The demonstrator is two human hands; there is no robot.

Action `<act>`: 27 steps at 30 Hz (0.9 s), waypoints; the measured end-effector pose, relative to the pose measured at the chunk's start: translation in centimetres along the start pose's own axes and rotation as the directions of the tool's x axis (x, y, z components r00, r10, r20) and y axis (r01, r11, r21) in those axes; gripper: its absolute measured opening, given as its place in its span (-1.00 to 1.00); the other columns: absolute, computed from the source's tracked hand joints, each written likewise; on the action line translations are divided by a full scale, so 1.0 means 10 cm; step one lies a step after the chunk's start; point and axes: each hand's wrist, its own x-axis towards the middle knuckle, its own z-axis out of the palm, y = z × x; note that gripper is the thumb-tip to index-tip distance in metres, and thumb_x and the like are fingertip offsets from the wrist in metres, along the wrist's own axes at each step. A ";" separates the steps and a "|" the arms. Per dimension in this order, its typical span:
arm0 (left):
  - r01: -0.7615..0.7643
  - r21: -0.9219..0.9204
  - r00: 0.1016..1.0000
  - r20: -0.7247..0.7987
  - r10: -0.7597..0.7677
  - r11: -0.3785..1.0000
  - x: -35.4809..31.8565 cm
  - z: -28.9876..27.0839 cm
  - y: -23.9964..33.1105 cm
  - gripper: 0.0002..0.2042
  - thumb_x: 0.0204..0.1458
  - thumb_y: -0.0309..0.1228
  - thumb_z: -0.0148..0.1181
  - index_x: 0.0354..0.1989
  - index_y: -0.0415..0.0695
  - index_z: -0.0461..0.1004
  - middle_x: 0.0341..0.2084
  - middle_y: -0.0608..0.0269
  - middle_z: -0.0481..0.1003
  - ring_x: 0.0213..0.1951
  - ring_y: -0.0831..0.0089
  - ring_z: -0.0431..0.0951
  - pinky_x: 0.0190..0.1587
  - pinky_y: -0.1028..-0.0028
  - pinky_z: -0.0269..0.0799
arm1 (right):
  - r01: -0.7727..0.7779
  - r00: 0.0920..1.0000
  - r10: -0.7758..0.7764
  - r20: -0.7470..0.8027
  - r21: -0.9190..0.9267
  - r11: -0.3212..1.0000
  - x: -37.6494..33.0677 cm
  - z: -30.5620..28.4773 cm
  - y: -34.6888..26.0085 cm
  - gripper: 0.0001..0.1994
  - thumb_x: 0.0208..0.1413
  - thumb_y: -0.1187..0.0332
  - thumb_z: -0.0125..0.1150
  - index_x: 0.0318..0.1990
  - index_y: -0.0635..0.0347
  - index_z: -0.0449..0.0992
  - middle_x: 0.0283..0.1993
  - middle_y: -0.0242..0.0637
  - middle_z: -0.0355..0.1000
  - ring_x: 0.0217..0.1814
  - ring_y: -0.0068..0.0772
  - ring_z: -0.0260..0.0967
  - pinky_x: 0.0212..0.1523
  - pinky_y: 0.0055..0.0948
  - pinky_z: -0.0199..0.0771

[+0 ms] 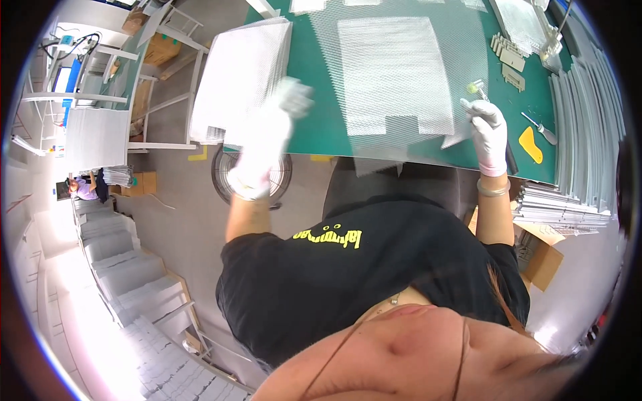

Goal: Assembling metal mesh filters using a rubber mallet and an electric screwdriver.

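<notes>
My left hand (291,99), in a white glove, is smeared by motion above the right edge of a stack of white mesh sheets (237,73). Its fingers do not show clearly. On the right, my gloved right hand (489,125) is closed, with a small hammer (475,87) running beneath its fingers; the head is metal and yellow-green, and a dark handle end shows by the wrist. Between the hands lies a notched white mesh panel (396,70) over a larger see-through mesh sheet (371,144), which overhangs the table's near edge.
The green table (311,127) carries a screwdriver (540,128), a yellow flat piece (530,145) and several beige plastic parts (511,57) at right. Long metal strips (585,127) are stacked along the right edge. A stool (394,187) stands below. Far left, another person (85,187) is near stacked panels.
</notes>
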 end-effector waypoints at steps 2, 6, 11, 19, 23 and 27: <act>0.157 -0.231 0.988 0.023 -0.156 0.960 -0.04 0.75 -0.22 -0.21 0.24 -0.24 0.23 0.49 -0.31 -0.08 0.29 -0.09 0.31 0.16 0.34 0.44 0.21 0.31 0.39 | 0.018 1.000 -0.018 0.003 -0.272 0.962 0.05 0.18 -0.11 -0.75 0.15 0.59 0.17 -0.01 0.33 0.56 -0.02 -0.23 0.57 0.01 -0.45 0.48 0.12 -0.46 0.45; 0.234 0.320 0.940 -0.317 -0.129 0.918 0.22 1.15 -0.40 -0.13 0.10 -0.31 0.35 0.47 -0.35 -0.06 -0.03 -0.02 0.55 -0.24 0.48 0.59 -0.12 0.42 0.54 | -0.073 0.997 0.044 -0.068 -0.531 0.844 0.11 0.44 -0.31 -0.66 0.16 0.52 0.20 0.12 0.31 0.53 -0.04 -0.27 0.58 -0.05 -0.53 0.48 0.06 -0.51 0.45; 0.180 0.672 0.931 -0.352 0.096 0.719 0.48 1.09 -0.70 -0.15 -0.02 -0.32 0.43 0.41 -0.36 0.11 -0.42 0.23 0.53 -0.50 0.50 0.48 -0.33 0.50 0.48 | -0.043 0.998 -0.002 -0.056 -0.789 0.613 0.17 0.51 -0.31 -0.43 0.10 0.40 0.31 0.32 0.14 0.40 -0.13 -0.35 0.55 -0.39 -0.63 0.31 -0.28 -0.55 0.43; 0.300 0.663 0.944 -0.313 -0.110 0.686 0.65 0.96 -0.89 -0.16 0.00 -0.21 0.36 0.35 -0.49 0.12 -0.19 -0.13 0.56 -0.21 0.10 0.61 -0.09 0.31 0.53 | -0.073 0.997 0.050 -0.055 -0.859 0.506 0.26 0.46 -0.01 -0.41 0.11 0.37 0.27 0.35 0.13 0.36 -0.18 -0.29 0.52 -0.43 -0.52 0.34 -0.27 -0.50 0.46; 0.292 0.752 0.950 -0.299 -0.088 0.591 0.63 0.93 -1.10 -0.15 0.01 -0.18 0.34 0.36 -0.49 0.11 -0.04 -0.30 0.51 -0.06 -0.03 0.58 0.03 0.25 0.50 | 0.104 0.992 -0.109 0.069 -0.931 0.350 0.28 0.36 0.24 -0.46 0.12 0.37 0.26 0.30 0.10 0.41 -0.14 -0.21 0.51 -0.39 -0.41 0.40 -0.22 -0.44 0.49; 0.218 0.817 0.962 -0.273 0.026 0.534 0.61 0.90 -1.17 -0.15 0.02 -0.17 0.34 0.37 -0.47 0.11 0.01 -0.36 0.48 0.03 -0.11 0.54 0.09 0.21 0.46 | -0.039 0.998 0.053 -0.022 -0.939 0.342 0.26 0.41 0.19 -0.52 0.13 0.29 0.25 0.23 0.09 0.44 -0.01 -0.13 0.50 -0.04 -0.10 0.51 -0.01 -0.30 0.52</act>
